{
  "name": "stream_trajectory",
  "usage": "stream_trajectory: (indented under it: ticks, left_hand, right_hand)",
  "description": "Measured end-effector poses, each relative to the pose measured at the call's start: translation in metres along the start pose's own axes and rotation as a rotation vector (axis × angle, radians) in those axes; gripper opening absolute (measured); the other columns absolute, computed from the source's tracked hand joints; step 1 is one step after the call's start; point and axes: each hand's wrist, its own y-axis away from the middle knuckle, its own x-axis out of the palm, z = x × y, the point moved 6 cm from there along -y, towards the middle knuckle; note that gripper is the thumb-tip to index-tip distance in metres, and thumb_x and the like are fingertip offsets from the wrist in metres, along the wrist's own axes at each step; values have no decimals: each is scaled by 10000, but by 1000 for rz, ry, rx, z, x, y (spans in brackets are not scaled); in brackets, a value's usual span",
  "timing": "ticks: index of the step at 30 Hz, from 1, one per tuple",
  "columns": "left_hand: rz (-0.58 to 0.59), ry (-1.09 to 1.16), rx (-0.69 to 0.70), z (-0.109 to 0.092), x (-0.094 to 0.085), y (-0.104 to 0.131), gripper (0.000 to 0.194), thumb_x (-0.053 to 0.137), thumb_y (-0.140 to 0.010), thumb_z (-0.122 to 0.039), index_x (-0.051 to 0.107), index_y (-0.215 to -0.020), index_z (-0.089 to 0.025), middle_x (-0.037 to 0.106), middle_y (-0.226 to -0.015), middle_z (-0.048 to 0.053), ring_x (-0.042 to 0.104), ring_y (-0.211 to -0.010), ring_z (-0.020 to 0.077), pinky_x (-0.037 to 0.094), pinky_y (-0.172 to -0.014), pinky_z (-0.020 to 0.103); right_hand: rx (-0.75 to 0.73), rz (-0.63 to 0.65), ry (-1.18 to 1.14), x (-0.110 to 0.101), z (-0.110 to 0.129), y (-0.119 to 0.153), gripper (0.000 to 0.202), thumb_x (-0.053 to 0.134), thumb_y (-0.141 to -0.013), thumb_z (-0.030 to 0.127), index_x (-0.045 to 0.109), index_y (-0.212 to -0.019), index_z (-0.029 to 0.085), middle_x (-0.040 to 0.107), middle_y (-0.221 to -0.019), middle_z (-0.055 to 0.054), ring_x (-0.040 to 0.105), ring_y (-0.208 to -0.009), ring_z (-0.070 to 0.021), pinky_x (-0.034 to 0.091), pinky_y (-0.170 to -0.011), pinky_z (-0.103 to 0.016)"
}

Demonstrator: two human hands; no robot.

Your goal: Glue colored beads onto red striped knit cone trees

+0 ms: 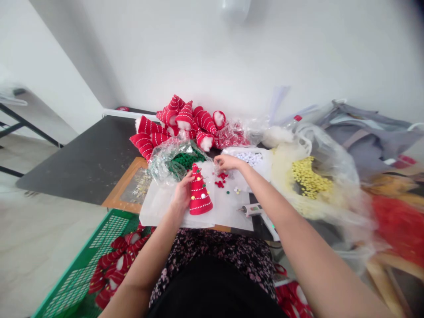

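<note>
My left hand (183, 191) is closed around the left side of a red cone (200, 198), which stands upright with white stitched bands and small green, white and yellow pompoms on it. Over at the right, my right hand (225, 162) has its fingers pinched together at the edge of a clear plastic bag, just above some loose red pompoms (220, 183). What those fingers hold, if anything, is too small to tell. White paper (162, 205) lies under the cone. A glue gun (251, 210) rests near the paper's right edge.
Behind are piled red cones (185, 115), a bag of green pompoms (187, 160) and white pompoms (249, 158). Yellow pompoms (309, 179) fill a bag at right. A framed tray (114, 198) lies left. Below it, a green basket (77, 258) holds more red cones.
</note>
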Motion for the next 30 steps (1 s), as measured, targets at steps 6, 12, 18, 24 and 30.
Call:
stream_trajectory:
  ticks: [6, 12, 18, 24, 30]
  left_hand:
    - [-26, 12, 11, 2, -4, -3, 513, 814, -705, -144, 687, -1199, -201, 765, -919, 26, 726, -720, 197, 618, -767, 354]
    - [-40, 10, 17, 2, -5, -4, 519, 820, -699, -151, 684, -1197, -198, 766, -937, 32, 725, -730, 201, 615, -767, 357]
    - [-24, 17, 18, 0, -1, -2, 488, 815, -694, -141, 684, -1160, -201, 764, -932, 31, 734, -753, 207, 618, -800, 368]
    - [6, 4, 16, 2, -1, -4, 514, 793, -704, -165, 683, -1206, -180, 751, -913, 36, 712, -727, 197, 619, -811, 382]
    - [-10, 37, 28, 2, -2, -6, 477, 797, -688, -132, 692, -1151, -173, 749, -910, 32, 702, -736, 189, 596, -806, 353]
  right_hand:
    - [-33, -16, 124, 3, 3, -1, 221, 882, -666, 301, 699, -682, 180, 669, -628, 36, 559, -612, -130, 376, -586, -237]
    - [-37, -116, 227, 14, 13, 3, 222, 892, -709, 310, 711, -769, 194, 682, -693, 23, 565, -650, -141, 333, -607, -250]
    - [-68, -174, 267, 21, 23, 4, 47, 754, -811, 218, 718, -836, 200, 707, -739, 3, 567, -685, -155, 330, -636, -258]
    - [-94, -178, 233, 8, 22, 0, 98, 687, -780, 182, 619, -711, 189, 659, -697, 15, 563, -697, -159, 362, -661, -249]
    - [-84, -195, 193, 2, 17, 2, 52, 651, -725, 134, 644, -747, 179, 705, -750, -5, 608, -716, -164, 419, -688, -248]
